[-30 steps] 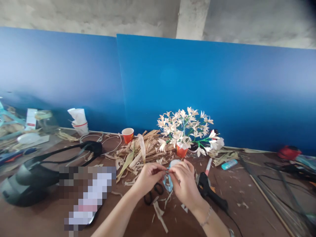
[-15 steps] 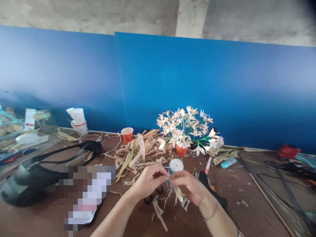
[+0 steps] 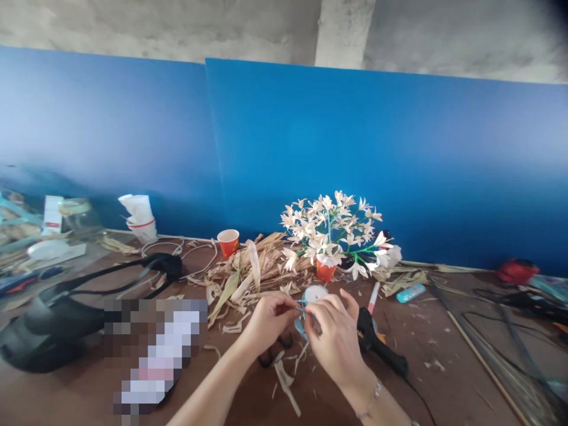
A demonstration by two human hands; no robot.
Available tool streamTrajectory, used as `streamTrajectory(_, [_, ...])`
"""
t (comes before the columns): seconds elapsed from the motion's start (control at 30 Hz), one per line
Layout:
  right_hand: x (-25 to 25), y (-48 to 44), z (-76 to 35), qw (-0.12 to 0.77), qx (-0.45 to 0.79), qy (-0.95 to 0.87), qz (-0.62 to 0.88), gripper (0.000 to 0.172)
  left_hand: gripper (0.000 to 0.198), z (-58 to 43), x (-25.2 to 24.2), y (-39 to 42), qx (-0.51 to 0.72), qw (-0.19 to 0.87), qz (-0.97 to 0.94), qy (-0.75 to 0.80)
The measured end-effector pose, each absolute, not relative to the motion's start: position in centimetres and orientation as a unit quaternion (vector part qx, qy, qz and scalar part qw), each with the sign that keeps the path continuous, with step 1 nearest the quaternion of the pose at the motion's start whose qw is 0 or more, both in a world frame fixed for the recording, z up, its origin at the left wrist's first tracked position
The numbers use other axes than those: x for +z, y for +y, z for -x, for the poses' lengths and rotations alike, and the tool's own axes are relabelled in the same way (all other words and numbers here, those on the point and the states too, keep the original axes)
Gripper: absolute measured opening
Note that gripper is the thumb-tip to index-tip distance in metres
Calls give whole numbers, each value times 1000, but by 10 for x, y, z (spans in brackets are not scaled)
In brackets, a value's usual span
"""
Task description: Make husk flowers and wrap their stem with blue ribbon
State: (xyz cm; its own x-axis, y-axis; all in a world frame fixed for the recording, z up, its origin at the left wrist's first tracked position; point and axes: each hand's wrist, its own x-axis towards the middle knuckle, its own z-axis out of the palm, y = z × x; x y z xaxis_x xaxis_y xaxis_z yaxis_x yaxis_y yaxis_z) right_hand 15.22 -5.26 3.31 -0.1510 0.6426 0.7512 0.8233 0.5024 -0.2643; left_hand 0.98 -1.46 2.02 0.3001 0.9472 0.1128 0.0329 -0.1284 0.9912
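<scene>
My left hand [image 3: 271,322] pinches a thin pale-blue stem [image 3: 302,306] between thumb and forefinger. At the stem's other side, the thumb and forefinger of my right hand [image 3: 335,331] are closed on it, with the other fingers raised. A small cream flower [image 3: 287,289] shows just beyond my left fingertips; whether it joins the stem I cannot tell. Right behind the hands lies a white roll with a light-blue edge [image 3: 315,291]. Dark scissor handles [image 3: 266,358] show partly beneath my hands. A black glue gun [image 3: 382,346] lies to the right of my right hand.
Cream flowers [image 3: 331,228] stand in a red cup [image 3: 326,272] at the back. Dry husks [image 3: 261,260] heap beside another red paper cup [image 3: 229,244]. A blurred-out phone-like object [image 3: 160,355] and a black strapped object [image 3: 53,325] lie left. Cables [image 3: 501,319] run along the right.
My right hand has turned, its back now more upward and its fingers raised. The pale flower that hung below it no longer shows there. My left hand keeps its pinch nearly in place.
</scene>
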Motion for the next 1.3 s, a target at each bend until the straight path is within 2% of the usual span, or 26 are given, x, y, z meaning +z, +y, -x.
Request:
streamTrajectory(0.13, [37, -54, -152, 455, -76, -744, 483, 12, 22, -12, 21, -18, 426, 593, -552, 402])
streamTrajectory(0.23, [41, -54, -154, 467, 9, -728, 501, 12, 21, -11, 25, -18, 445, 598, -553, 371])
streamTrajectory(0.3, [43, -51, -156, 461, 135, -705, 522, 9, 20, -8, 29, -17, 448, 582, -580, 353])
streamTrajectory(0.4, [41, -46, -162, 423, 431, -600, 525, 9, 20, -4, 33, -18, 429, 571, -612, 340])
streamTrajectory(0.47, [38, -43, -166, 396, 610, -496, 475, 12, 20, -3, 35, -20, 418, 591, -607, 328])
streamTrajectory(0.53, [33, -40, -170, 374, 711, -425, 418, 13, 20, -3, 34, -23, 408, 618, -597, 309])
streamTrajectory(0.6, [30, -39, -172, 349, 754, -399, 386, 12, 21, -3, 34, -25, 398, 627, -600, 297])
streamTrajectory(0.67, [30, -39, -172, 345, 740, -420, 396, 13, 22, -3, 34, -26, 392, 616, -610, 308])
streamTrajectory(0.73, [34, -41, -170, 370, 650, -499, 438, 14, 22, -3, 33, -25, 396, 592, -617, 334])
streamTrajectory(0.83, [40, -47, -165, 430, 349, -656, 513, 13, 22, -6, 30, -22, 425, 547, -621, 366])
streamTrajectory(0.9, [41, -51, -160, 438, 154, -712, 527, 9, 22, -8, 26, -20, 439, 528, -621, 378])
streamTrajectory(1.0, [36, -55, -155, 426, 0, -740, 521, 7, 22, -11, 21, -18, 442, 522, -615, 393])
streamTrajectory(1.13, [32, -54, -154, 435, -56, -743, 506, 10, 24, -9, 21, -16, 425, 543, -610, 391])
streamTrajectory(1.3, [38, -54, -156, 455, 4, -743, 490, 10, 24, -4, 27, -14, 418, 573, -602, 367])
